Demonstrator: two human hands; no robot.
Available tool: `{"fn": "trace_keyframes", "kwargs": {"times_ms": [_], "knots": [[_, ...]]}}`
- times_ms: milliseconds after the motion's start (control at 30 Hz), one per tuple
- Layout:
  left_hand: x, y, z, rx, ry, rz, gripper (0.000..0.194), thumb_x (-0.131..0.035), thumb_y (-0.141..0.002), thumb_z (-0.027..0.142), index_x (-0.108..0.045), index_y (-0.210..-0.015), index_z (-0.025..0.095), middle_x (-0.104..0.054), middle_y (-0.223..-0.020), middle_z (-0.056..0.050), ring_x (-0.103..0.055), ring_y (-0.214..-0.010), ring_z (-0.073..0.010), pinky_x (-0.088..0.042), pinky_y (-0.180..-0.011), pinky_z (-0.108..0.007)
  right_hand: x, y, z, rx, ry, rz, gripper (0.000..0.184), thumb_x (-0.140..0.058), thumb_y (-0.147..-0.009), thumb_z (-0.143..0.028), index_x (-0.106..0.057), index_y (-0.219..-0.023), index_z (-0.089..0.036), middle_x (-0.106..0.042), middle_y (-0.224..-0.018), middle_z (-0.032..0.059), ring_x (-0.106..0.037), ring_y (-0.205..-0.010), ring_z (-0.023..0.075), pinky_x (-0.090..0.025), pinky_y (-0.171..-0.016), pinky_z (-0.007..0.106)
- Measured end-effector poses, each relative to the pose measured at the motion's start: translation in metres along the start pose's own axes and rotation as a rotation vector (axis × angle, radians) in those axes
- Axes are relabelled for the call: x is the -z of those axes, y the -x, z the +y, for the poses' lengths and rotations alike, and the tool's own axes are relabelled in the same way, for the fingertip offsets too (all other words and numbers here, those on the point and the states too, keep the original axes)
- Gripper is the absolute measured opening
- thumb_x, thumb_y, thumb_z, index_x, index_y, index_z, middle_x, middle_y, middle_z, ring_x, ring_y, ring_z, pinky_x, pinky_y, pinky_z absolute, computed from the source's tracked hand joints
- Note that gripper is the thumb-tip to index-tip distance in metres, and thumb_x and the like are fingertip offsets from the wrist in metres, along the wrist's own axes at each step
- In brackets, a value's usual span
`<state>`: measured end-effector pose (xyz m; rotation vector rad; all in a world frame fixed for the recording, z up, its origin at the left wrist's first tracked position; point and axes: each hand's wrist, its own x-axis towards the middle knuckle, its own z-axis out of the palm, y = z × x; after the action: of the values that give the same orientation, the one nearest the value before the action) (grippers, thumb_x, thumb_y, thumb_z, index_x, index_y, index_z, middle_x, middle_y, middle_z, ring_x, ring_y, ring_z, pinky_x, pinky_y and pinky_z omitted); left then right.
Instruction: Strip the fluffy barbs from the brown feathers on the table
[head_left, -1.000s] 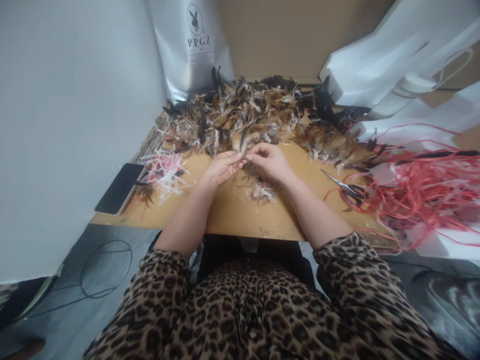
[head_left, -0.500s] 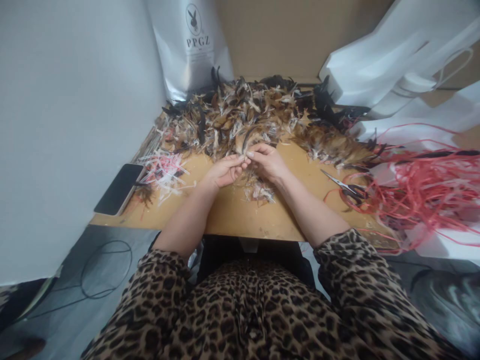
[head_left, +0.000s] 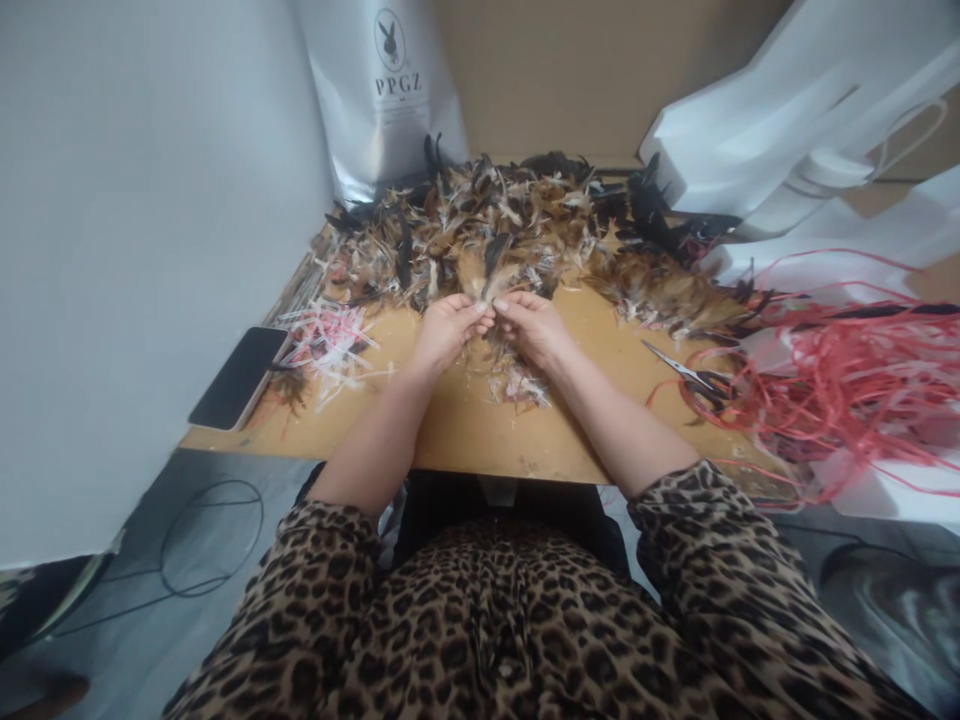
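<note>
Between my two hands is a small bunch of feathers [head_left: 491, 270], brown and pale with a dark one standing up in the middle. My left hand [head_left: 451, 328] pinches its pale lower end from one side, and my right hand [head_left: 531, 325] pinches it from the other, fingertips nearly touching. Just beyond lies a wide heap of brown and black feathers [head_left: 457, 220]. Below my hands, near the right wrist, some feather scraps [head_left: 517, 385] with white bits rest on the wooden table [head_left: 480, 430].
Scissors [head_left: 682, 368] lie right of my right arm, beside tangled red plastic ribbon [head_left: 862, 380]. A row of brown feathers [head_left: 671, 290] sits behind them. At left are pink and white strips [head_left: 326, 340] and a phone [head_left: 241, 378]. A silver bag [head_left: 386, 110] stands at the back.
My left hand has turned, its fingers now curled in more. The feather bunch looks more spread, with its dark feather showing wider and upright. The things around have stayed put.
</note>
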<state>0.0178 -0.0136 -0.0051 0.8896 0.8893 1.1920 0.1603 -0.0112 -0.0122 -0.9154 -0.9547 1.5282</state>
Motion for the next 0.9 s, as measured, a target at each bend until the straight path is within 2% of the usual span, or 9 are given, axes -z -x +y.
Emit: {"fn": "trace_keyframes", "kwargs": {"times_ms": [200,500,667,833,900], "knots": [[0.0022,-0.0017,-0.0042,-0.006,-0.038,-0.027,0.019,-0.075,-0.072,0.02,-0.059,-0.07,0.012,-0.071,-0.072,-0.003,-0.063,-0.058,-0.0053,-0.049,-0.06,-0.017,0.0018,-0.0027,0.0038,0.055,0.01,0.017,0.035,-0.084,-0.053,-0.038,-0.06,-0.068,-0.017,-0.055,-0.052,-0.0063,-0.044,-0.047,0.0053,-0.033,-0.048,0.02],[0.0097,-0.0039,-0.0073,0.07,-0.02,-0.11,0.019,-0.075,-0.072,0.022,-0.06,-0.072,0.01,-0.071,-0.073,-0.004,-0.064,-0.059,-0.0055,-0.048,-0.057,-0.015,-0.0015,-0.0002,0.0007,0.141,0.085,0.069,0.033,-0.082,-0.054,-0.039,-0.06,-0.066,-0.018,-0.054,-0.054,-0.006,-0.043,-0.051,0.006,-0.034,-0.052,0.022],[0.0068,-0.003,-0.0067,0.075,-0.097,-0.099,0.016,-0.074,-0.072,0.02,-0.063,-0.07,0.009,-0.07,-0.069,-0.004,-0.063,-0.056,-0.0056,-0.048,-0.055,-0.015,-0.0006,-0.0013,0.0018,0.188,0.15,0.077,0.03,-0.081,-0.057,-0.039,-0.062,-0.066,-0.017,-0.056,-0.059,-0.005,-0.046,-0.055,0.0064,-0.037,-0.055,0.022],[0.0053,-0.0018,-0.0047,0.068,-0.123,-0.091,0.013,-0.073,-0.073,0.018,-0.065,-0.071,0.009,-0.068,-0.065,-0.003,-0.06,-0.052,-0.0043,-0.046,-0.052,-0.014,0.0019,-0.0035,0.0028,0.175,0.174,0.035,0.028,-0.079,-0.058,-0.038,-0.063,-0.068,-0.017,-0.058,-0.06,-0.004,-0.048,-0.056,0.0079,-0.039,-0.057,0.023],[0.0056,-0.0019,-0.0041,0.065,-0.116,-0.069,0.013,-0.073,-0.073,0.019,-0.064,-0.07,0.009,-0.068,-0.066,-0.003,-0.06,-0.052,-0.0044,-0.045,-0.052,-0.014,0.006,-0.0037,-0.0006,0.185,0.247,0.02,0.026,-0.077,-0.061,-0.038,-0.064,-0.069,-0.017,-0.058,-0.059,-0.0036,-0.047,-0.055,0.0083,-0.039,-0.058,0.023]]}}
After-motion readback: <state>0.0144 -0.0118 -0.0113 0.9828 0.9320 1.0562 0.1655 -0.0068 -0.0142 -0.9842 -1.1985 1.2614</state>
